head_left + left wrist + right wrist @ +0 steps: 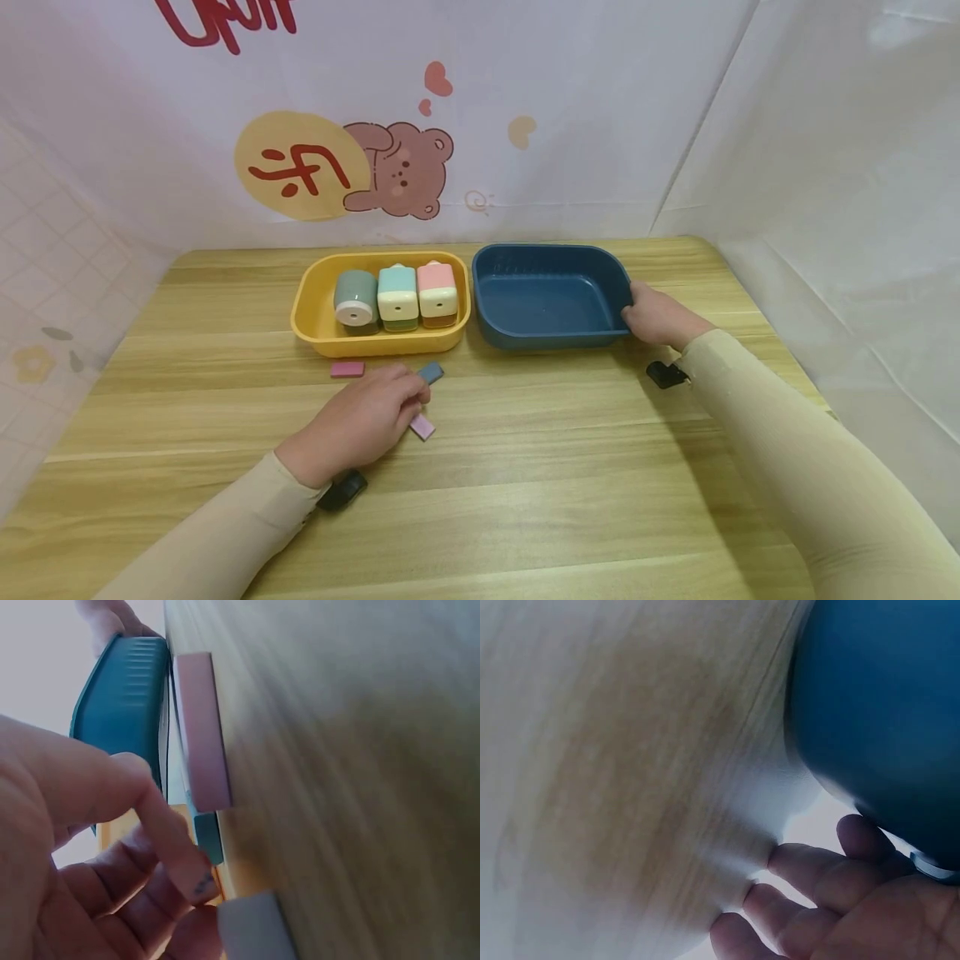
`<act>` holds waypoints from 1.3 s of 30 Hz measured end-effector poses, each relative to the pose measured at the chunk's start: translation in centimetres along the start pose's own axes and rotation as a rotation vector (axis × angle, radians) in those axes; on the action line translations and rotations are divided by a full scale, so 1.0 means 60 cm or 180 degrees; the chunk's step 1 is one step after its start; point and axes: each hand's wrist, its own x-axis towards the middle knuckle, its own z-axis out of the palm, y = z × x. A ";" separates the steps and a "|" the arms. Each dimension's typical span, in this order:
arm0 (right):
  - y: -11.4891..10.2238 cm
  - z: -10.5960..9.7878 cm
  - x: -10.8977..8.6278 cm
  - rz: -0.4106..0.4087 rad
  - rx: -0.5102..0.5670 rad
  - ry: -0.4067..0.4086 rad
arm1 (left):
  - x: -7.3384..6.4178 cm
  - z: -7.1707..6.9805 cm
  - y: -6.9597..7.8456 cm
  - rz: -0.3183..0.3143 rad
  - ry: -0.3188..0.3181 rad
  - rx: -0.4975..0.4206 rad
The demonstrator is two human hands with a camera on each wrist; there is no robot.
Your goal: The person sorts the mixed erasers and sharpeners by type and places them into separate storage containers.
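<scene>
The left hand point(363, 419) is low over the tabletop point(540, 467), fingers bent beside a grey block point(256, 928); whether they pinch it, I cannot tell. A lilac block point(422, 427) and a blue-grey block point(431, 372) lie near its fingertips, a magenta block point(347, 369) before the yellow tray point(382, 343), which holds three sharpeners point(397, 293). The right hand point(658, 315) grips the right end of the blue tray point(540, 304), just beside the yellow one.

Bright, soft-lit head view; hazy wrist views, white glare, tabletop point(375, 825) apparently out of focus.
</scene>
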 end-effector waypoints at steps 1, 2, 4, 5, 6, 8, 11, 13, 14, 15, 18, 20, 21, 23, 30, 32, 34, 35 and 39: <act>0.000 0.000 0.000 0.0000 -0.0004 -0.0005 | 0.000 0.000 0.000 -0.0012 -0.0015 -0.0002; -0.001 -0.001 0.000 0.0000 -0.0006 -0.0010 | 0.001 -0.001 -0.001 -0.0026 -0.0033 -0.0001; -0.001 -0.001 -0.001 0.0002 -0.0018 -0.0018 | 0.001 -0.001 -0.002 -0.0037 -0.0058 0.0010; -0.001 -0.002 -0.001 0.0007 -0.0025 -0.0023 | 0.001 -0.001 -0.002 -0.0035 -0.0066 0.0016; -0.001 -0.002 -0.001 0.0007 -0.0031 -0.0022 | 0.001 -0.001 -0.002 -0.0030 -0.0070 0.0021; -0.001 -0.002 -0.001 0.0006 -0.0042 -0.0019 | 0.001 -0.001 -0.003 -0.0019 -0.0069 0.0034; -0.001 -0.003 -0.001 0.0000 -0.0051 -0.0009 | 0.001 -0.002 -0.003 -0.0010 -0.0061 0.0052; 0.000 -0.003 0.000 -0.0007 -0.0045 -0.0003 | 0.001 -0.002 -0.003 -0.0023 -0.0072 0.0056; 0.000 -0.003 0.000 -0.0007 -0.0040 -0.0003 | 0.001 -0.003 -0.002 -0.0029 -0.0081 0.0052; 0.000 -0.003 0.000 -0.0005 -0.0033 -0.0004 | 0.002 -0.003 -0.002 -0.0041 -0.0092 0.0048; 0.001 -0.003 0.000 -0.0007 -0.0025 -0.0009 | 0.003 -0.004 -0.002 -0.0059 -0.0108 0.0022; 0.001 -0.003 0.000 -0.0009 -0.0031 -0.0010 | 0.003 -0.004 -0.002 -0.0062 -0.0107 0.0011; 0.001 -0.002 0.001 -0.0012 -0.0038 -0.0008 | 0.004 -0.004 -0.002 -0.0061 -0.0106 0.0008; 0.003 -0.002 0.002 -0.0015 -0.0054 -0.0007 | 0.004 -0.004 -0.002 -0.0056 -0.0099 0.0000; 0.004 -0.001 0.003 -0.0015 -0.0078 -0.0007 | 0.008 -0.007 0.000 -0.0014 -0.0030 -0.0007; 0.004 0.000 0.004 -0.0026 -0.0079 0.0006 | 0.009 -0.008 0.001 -0.0012 -0.0022 -0.0020; 0.004 0.000 0.004 -0.0043 -0.0080 0.0018 | 0.011 -0.010 0.003 -0.0005 -0.0014 -0.0045; 0.004 0.000 0.004 -0.0050 -0.0082 0.0025 | 0.012 -0.011 0.004 -0.0004 -0.0012 -0.0060; 0.003 0.000 0.003 -0.0066 -0.0080 0.0040 | 0.019 -0.017 0.009 0.0028 -0.0004 -0.0106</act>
